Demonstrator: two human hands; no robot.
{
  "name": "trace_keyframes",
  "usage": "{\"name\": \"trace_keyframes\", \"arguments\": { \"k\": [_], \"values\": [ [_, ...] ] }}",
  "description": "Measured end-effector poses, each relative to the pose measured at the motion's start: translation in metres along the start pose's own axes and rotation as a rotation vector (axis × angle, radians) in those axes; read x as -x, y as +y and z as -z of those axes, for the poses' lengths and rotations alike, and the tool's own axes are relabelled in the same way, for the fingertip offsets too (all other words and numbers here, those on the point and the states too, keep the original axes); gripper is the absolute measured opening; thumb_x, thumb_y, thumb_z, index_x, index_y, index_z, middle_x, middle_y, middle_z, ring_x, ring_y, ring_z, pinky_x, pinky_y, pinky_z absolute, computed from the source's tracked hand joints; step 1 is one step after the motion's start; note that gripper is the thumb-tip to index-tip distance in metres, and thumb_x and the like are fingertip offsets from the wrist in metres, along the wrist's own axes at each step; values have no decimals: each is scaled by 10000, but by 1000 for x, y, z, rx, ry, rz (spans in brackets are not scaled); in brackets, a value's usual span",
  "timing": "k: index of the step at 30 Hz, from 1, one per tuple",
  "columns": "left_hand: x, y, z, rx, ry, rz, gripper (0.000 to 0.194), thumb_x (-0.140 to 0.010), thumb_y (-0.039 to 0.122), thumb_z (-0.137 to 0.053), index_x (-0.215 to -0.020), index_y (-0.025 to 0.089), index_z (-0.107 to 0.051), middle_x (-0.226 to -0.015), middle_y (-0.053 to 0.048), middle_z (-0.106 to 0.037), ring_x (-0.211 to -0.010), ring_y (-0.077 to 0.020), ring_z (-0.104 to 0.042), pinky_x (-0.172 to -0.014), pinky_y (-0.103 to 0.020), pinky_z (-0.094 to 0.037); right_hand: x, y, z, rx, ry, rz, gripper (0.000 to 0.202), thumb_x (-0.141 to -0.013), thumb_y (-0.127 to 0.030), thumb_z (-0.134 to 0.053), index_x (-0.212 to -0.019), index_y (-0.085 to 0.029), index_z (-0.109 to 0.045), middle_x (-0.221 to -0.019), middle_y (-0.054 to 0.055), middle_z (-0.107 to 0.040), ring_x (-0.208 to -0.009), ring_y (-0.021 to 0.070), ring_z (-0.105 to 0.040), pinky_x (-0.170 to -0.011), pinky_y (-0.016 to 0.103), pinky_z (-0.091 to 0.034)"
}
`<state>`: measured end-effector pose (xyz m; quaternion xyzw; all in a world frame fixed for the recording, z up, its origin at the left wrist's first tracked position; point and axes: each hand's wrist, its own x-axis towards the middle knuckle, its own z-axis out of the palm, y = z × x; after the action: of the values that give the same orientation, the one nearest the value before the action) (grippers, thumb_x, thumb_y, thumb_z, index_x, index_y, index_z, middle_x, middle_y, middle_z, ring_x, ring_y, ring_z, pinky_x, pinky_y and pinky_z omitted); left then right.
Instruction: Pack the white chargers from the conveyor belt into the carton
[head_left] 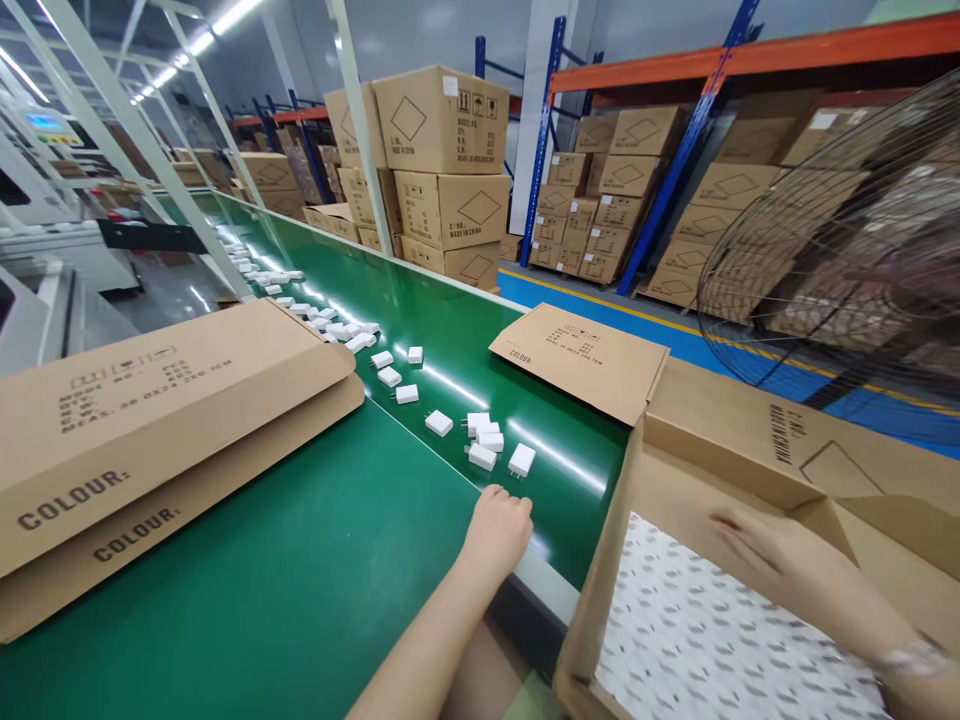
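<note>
My left hand (499, 525) is closed at the near edge of the green conveyor belt (450, 375), just below a small group of white plug adapters (481, 457); whether its curled fingers hold anything is hidden. At the right, my right hand (772, 550) reaches into an open cardboard box (645, 480), its fingers close together and slightly blurred, and what they may hold cannot be made out. Beneath that hand, rows of white pieces with grey marks (697, 620) fill much of the box. One adapter (522, 460) lies apart, prongs toward me.
Flattened cartons (172, 400) lie on the green table (300, 560) at left. More adapters (337, 328) trail along the belt. A box flap (585, 360) overhangs the belt. Stacked cartons (450, 200) stand behind it, and a large fan (840, 260) is at right.
</note>
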<state>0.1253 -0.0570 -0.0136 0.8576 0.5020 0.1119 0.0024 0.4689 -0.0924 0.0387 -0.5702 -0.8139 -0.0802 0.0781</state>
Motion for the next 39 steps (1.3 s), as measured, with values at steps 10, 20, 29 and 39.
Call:
{"name": "trace_keyframes", "arguments": {
  "k": [10, 20, 29, 39],
  "values": [
    [-4, -23, 21, 107, 137, 499, 295, -733, 22, -379, -910, 177, -557, -849, -37, -619, -886, -181, -551, -937, -374, -354, -162, -157, -43, 89, -226, 525, 438, -735, 38, -411, -1081, -208, -517, -1176, 67, -558, -945, 197, -568, -647, 279, -471],
    [-47, -53, 31, 114, -278, 407, 716, -661, -31, -468, -1319, 141, -243, -1374, -189, -271, -1080, -255, -495, -814, -317, -452, -137, -150, -59, 167, -314, 407, 373, -653, 58, -469, -896, -208, -565, -1002, 58, -603, -553, 147, -624, -415, 219, -350],
    [-51, -44, 15, 150, -285, 381, 690, -691, 156, -545, -1314, 153, -249, -1232, -131, -417, -1003, -249, -534, -781, -314, -468, -120, -161, -43, 108, -237, 405, 223, -745, 2, -467, -836, -193, -525, -777, 42, -619, -679, 195, -598, -529, 272, -359],
    [-39, -57, 45, 161, -383, 339, 544, -675, 87, -468, -1211, 117, -378, -1181, -144, -511, -1052, -244, -518, -851, -337, -421, -152, -191, -47, -30, -188, 390, 435, -701, -78, -555, -1115, -171, -461, -1133, 132, -523, -983, 269, -505, -744, 355, -394]
  ]
}}
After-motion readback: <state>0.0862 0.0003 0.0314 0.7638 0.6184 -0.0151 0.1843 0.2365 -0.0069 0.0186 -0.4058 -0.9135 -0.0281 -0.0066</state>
